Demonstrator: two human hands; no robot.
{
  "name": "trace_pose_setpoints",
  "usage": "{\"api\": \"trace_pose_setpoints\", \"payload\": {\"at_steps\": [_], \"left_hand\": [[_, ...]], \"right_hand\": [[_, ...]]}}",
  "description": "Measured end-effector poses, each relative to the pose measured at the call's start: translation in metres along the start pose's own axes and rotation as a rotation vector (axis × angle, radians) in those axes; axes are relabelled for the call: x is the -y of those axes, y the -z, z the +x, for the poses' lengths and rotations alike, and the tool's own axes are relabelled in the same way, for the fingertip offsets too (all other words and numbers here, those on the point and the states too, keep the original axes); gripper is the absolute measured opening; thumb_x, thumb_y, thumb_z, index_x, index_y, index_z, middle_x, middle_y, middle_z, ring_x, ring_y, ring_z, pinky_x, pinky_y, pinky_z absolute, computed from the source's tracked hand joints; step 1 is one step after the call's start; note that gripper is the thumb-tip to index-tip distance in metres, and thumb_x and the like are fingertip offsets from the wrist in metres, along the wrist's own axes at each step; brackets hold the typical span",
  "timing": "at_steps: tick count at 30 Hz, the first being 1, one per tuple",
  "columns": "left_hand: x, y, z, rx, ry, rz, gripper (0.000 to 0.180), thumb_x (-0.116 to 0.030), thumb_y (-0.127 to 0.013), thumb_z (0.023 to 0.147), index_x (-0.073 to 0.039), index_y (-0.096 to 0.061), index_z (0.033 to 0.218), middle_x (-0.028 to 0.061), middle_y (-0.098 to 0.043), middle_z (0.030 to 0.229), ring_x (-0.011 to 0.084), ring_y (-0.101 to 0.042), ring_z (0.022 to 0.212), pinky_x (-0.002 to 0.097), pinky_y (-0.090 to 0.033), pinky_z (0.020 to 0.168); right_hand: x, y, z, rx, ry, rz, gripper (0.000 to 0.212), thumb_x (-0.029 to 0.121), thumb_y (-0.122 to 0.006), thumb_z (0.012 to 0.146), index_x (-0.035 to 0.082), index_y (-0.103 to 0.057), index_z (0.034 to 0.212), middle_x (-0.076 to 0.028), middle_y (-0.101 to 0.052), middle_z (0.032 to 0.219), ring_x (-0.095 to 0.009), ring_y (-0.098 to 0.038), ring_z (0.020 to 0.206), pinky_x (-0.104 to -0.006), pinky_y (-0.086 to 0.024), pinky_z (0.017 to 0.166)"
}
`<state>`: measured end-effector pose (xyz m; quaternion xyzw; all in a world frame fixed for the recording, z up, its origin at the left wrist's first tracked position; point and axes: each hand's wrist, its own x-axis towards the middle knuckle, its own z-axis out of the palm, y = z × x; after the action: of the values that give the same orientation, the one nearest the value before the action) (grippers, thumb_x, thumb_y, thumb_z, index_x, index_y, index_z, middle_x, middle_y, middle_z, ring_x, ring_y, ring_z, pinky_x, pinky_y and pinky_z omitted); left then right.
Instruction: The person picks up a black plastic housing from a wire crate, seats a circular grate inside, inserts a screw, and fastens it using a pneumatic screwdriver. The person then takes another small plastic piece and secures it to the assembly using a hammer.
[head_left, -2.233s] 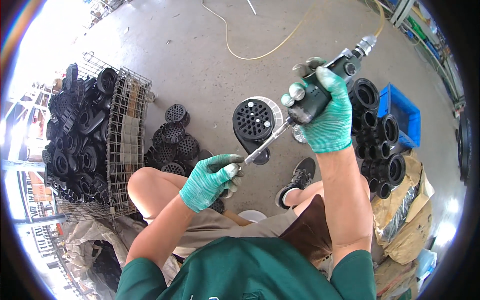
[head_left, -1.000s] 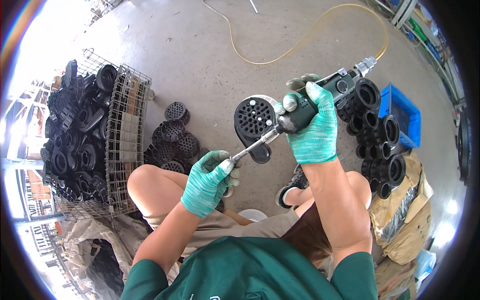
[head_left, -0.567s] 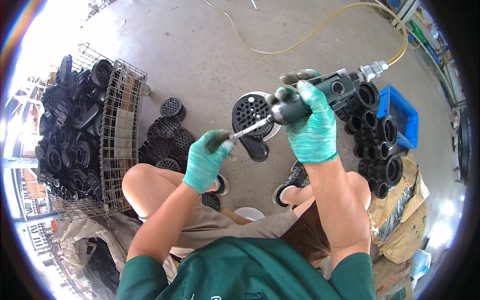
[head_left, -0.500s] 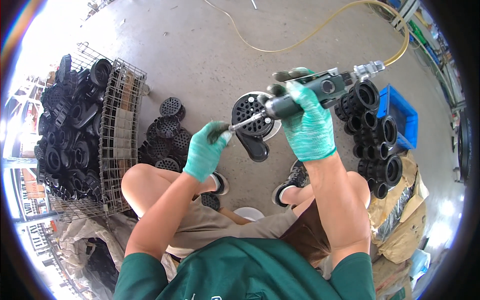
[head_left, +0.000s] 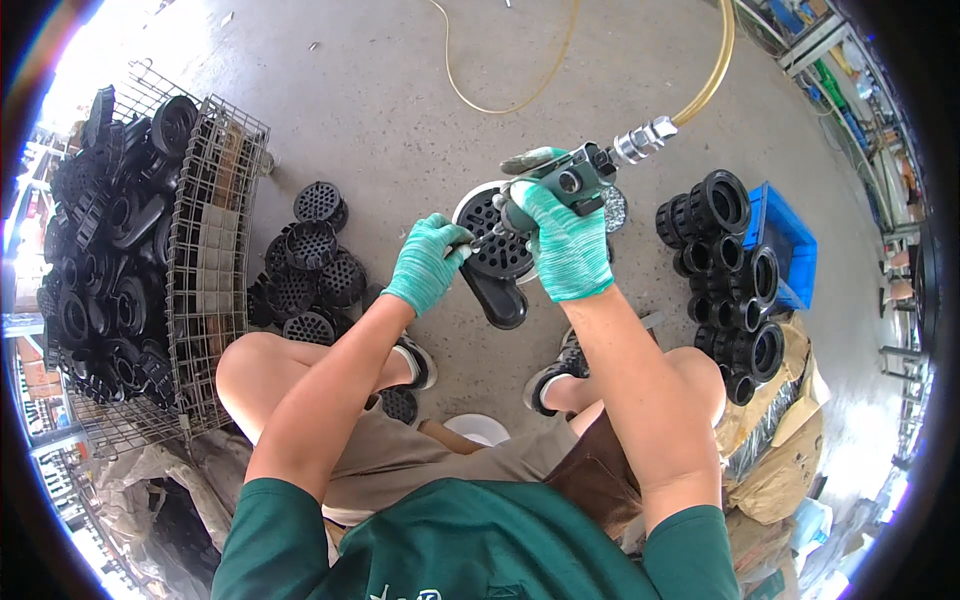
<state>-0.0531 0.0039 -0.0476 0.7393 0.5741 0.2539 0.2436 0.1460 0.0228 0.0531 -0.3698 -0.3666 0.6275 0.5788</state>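
Observation:
My right hand [head_left: 570, 245], in a green-and-white knit glove, is wrapped round a dark pneumatic screwdriver [head_left: 560, 188]. Its short bit slants down toward my left hand [head_left: 428, 262], gloved the same way. The left thumb and fingers pinch together at the bit's tip; whatever small thing they hold is too little to make out. Below the tool lies a black round drain part [head_left: 496, 262] with a perforated grate and a curved spout pointing toward me. It rests on a white round base, whose rim shows at its edge. The right hand and tool cover part of the grate.
A wire cage [head_left: 210, 240] heaped with black plastic parts stands at left. Several black perforated discs [head_left: 312, 245] lie beside it. At right are stacked black rings [head_left: 722, 205], a blue crate [head_left: 800, 250] and brown paper sacks [head_left: 780, 430]. A yellowish air hose [head_left: 722, 55] trails from the tool.
The screwdriver and right hand have moved left and are closer to the left hand. The hose has swung left with them. The left hand stays pinched near the bit's tip.

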Motion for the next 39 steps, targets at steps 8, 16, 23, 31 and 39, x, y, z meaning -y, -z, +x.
{"api": "trace_pose_setpoints", "payload": {"at_steps": [8,16,23,31,39], "left_hand": [[-0.002,0.017,0.014,0.199,-0.058,0.021,0.02,-0.009,-0.077,0.085,-0.006,-0.075,0.105,0.0141,-0.064,0.096,0.0347,-0.064,0.086,0.0428,-0.053,0.079],[0.01,0.021,0.018,0.271,-0.101,-0.097,0.022,-0.006,-0.074,0.088,-0.004,-0.071,0.11,0.0153,-0.065,0.103,0.035,-0.065,0.094,0.0419,-0.052,0.085],[0.034,-0.004,0.011,0.232,0.013,-0.575,0.026,-0.002,-0.069,0.087,-0.004,-0.067,0.113,0.0167,-0.063,0.106,0.0357,-0.063,0.097,0.0412,-0.051,0.088],[0.034,-0.024,-0.011,0.068,-0.085,-0.499,0.079,-0.015,-0.089,0.074,-0.011,-0.052,0.144,0.0193,-0.043,0.149,0.0398,-0.046,0.135,0.0435,-0.042,0.115],[0.046,-0.044,-0.008,0.186,0.241,-1.168,0.073,-0.017,-0.09,0.069,-0.006,-0.057,0.133,0.0159,-0.056,0.142,0.0406,-0.053,0.127,0.0449,-0.047,0.108]], "right_hand": [[0.001,-0.009,0.023,-0.032,-0.061,-0.095,0.025,-0.003,-0.066,0.088,0.007,-0.065,0.111,-0.008,-0.071,0.106,-0.016,-0.066,0.092,-0.0325,-0.056,0.085],[0.003,-0.029,0.033,0.053,-0.068,-0.229,0.024,-0.002,-0.067,0.089,0.006,-0.064,0.111,-0.008,-0.073,0.107,-0.016,-0.066,0.091,-0.0331,-0.055,0.085],[-0.015,-0.056,0.034,0.222,0.039,-0.472,0.023,-0.003,-0.064,0.089,0.006,-0.064,0.11,-0.004,-0.071,0.103,-0.01,-0.064,0.087,-0.0283,-0.056,0.077],[-0.018,-0.062,0.006,0.334,-0.003,-0.386,0.021,-0.002,-0.068,0.086,0.006,-0.064,0.105,-0.002,-0.067,0.098,-0.011,-0.062,0.091,-0.0303,-0.055,0.084],[-0.024,-0.044,0.009,0.425,0.012,-0.622,0.034,-0.002,-0.078,0.08,0.004,-0.066,0.111,-0.001,-0.07,0.1,-0.009,-0.064,0.085,-0.0286,-0.057,0.075]]}}
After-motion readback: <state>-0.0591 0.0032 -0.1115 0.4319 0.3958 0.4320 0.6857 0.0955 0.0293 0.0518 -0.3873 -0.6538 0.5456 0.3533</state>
